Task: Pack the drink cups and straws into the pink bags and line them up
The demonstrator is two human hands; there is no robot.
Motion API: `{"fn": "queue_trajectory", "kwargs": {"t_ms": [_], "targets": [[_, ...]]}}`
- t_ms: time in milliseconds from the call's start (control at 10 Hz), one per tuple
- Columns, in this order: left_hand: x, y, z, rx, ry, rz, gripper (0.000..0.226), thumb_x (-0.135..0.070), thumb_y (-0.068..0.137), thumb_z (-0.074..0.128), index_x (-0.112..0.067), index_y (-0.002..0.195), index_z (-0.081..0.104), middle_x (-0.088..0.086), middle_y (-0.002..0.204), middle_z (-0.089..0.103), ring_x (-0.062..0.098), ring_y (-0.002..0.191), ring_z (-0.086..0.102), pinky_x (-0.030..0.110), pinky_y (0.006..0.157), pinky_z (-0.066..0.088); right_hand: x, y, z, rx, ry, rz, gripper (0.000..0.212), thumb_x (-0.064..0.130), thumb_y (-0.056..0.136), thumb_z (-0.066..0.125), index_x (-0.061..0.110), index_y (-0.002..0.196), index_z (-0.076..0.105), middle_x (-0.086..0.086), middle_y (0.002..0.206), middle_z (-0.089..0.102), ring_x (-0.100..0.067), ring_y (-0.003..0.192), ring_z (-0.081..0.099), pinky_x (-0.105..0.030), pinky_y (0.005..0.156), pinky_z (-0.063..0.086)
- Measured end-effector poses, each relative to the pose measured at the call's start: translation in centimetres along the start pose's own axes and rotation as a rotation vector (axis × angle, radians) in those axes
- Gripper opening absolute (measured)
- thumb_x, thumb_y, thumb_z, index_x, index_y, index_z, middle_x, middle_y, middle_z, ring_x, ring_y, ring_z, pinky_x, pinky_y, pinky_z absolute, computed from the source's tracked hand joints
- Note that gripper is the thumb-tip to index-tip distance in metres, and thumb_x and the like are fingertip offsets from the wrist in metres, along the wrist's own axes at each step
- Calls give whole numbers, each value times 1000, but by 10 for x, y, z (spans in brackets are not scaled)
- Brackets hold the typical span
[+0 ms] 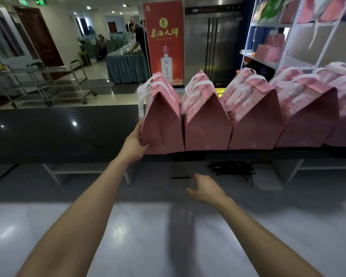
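Note:
Several pink bags with white handles stand side by side on the dark raised counter (pixel 58 132). My left hand (pixel 135 141) holds the lower left corner of the leftmost pink bag (pixel 164 120), thumb on its front face and fingers along its side. Beside it stands a second pink bag (pixel 207 124), then a third (pixel 256 120). My right hand (pixel 206 189) hovers over the lower grey surface, fingers spread and relaxed, holding nothing. A pile of black straws (pixel 231 167) lies under the counter's edge, beyond my right hand. One loose black straw (pixel 181 177) lies just ahead of it. No cups are visible.
A metal shelf (pixel 300 43) at the right holds more pink bags. Behind the counter are a red banner (pixel 163 41), steel trolleys (pixel 48 82) and a person at a far table. The pale worktop (pixel 168 236) lies near me.

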State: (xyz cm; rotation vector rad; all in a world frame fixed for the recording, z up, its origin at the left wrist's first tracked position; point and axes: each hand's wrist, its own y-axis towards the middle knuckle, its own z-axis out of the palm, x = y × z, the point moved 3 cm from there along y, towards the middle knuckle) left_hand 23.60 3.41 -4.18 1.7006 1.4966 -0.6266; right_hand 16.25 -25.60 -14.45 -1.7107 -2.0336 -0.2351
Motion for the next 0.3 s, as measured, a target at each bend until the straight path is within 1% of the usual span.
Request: {"fn": "queue_trajectory", "kwargs": {"t_ms": [100, 200, 300], "targets": [[3, 9, 0, 15, 10, -24, 106, -21, 94, 84, -51, 170, 17, -11, 139, 68, 10, 125, 66, 33, 108, 53, -6, 5, 0, -10, 9, -7, 74, 52, 100, 69, 14, 159, 46, -12, 154, 57, -30, 131, 62, -39, 98, 56], [3, 3, -2, 7, 39, -38, 110, -21, 95, 84, -46, 173, 10, -14, 138, 66, 9, 122, 66, 36, 110, 54, -5, 3, -1, -8, 1, -9, 73, 51, 100, 69, 13, 159, 47, -12, 150, 59, -29, 125, 65, -41, 97, 58], [8, -3, -8, -47, 44, -63, 112, -25, 94, 87, -39, 174, 10, -5, 158, 56, 13, 137, 60, 33, 111, 50, -1, 2, -1, -7, -11, -11, 74, 50, 101, 69, 14, 161, 45, -12, 150, 59, -28, 127, 64, -43, 100, 58]]}}
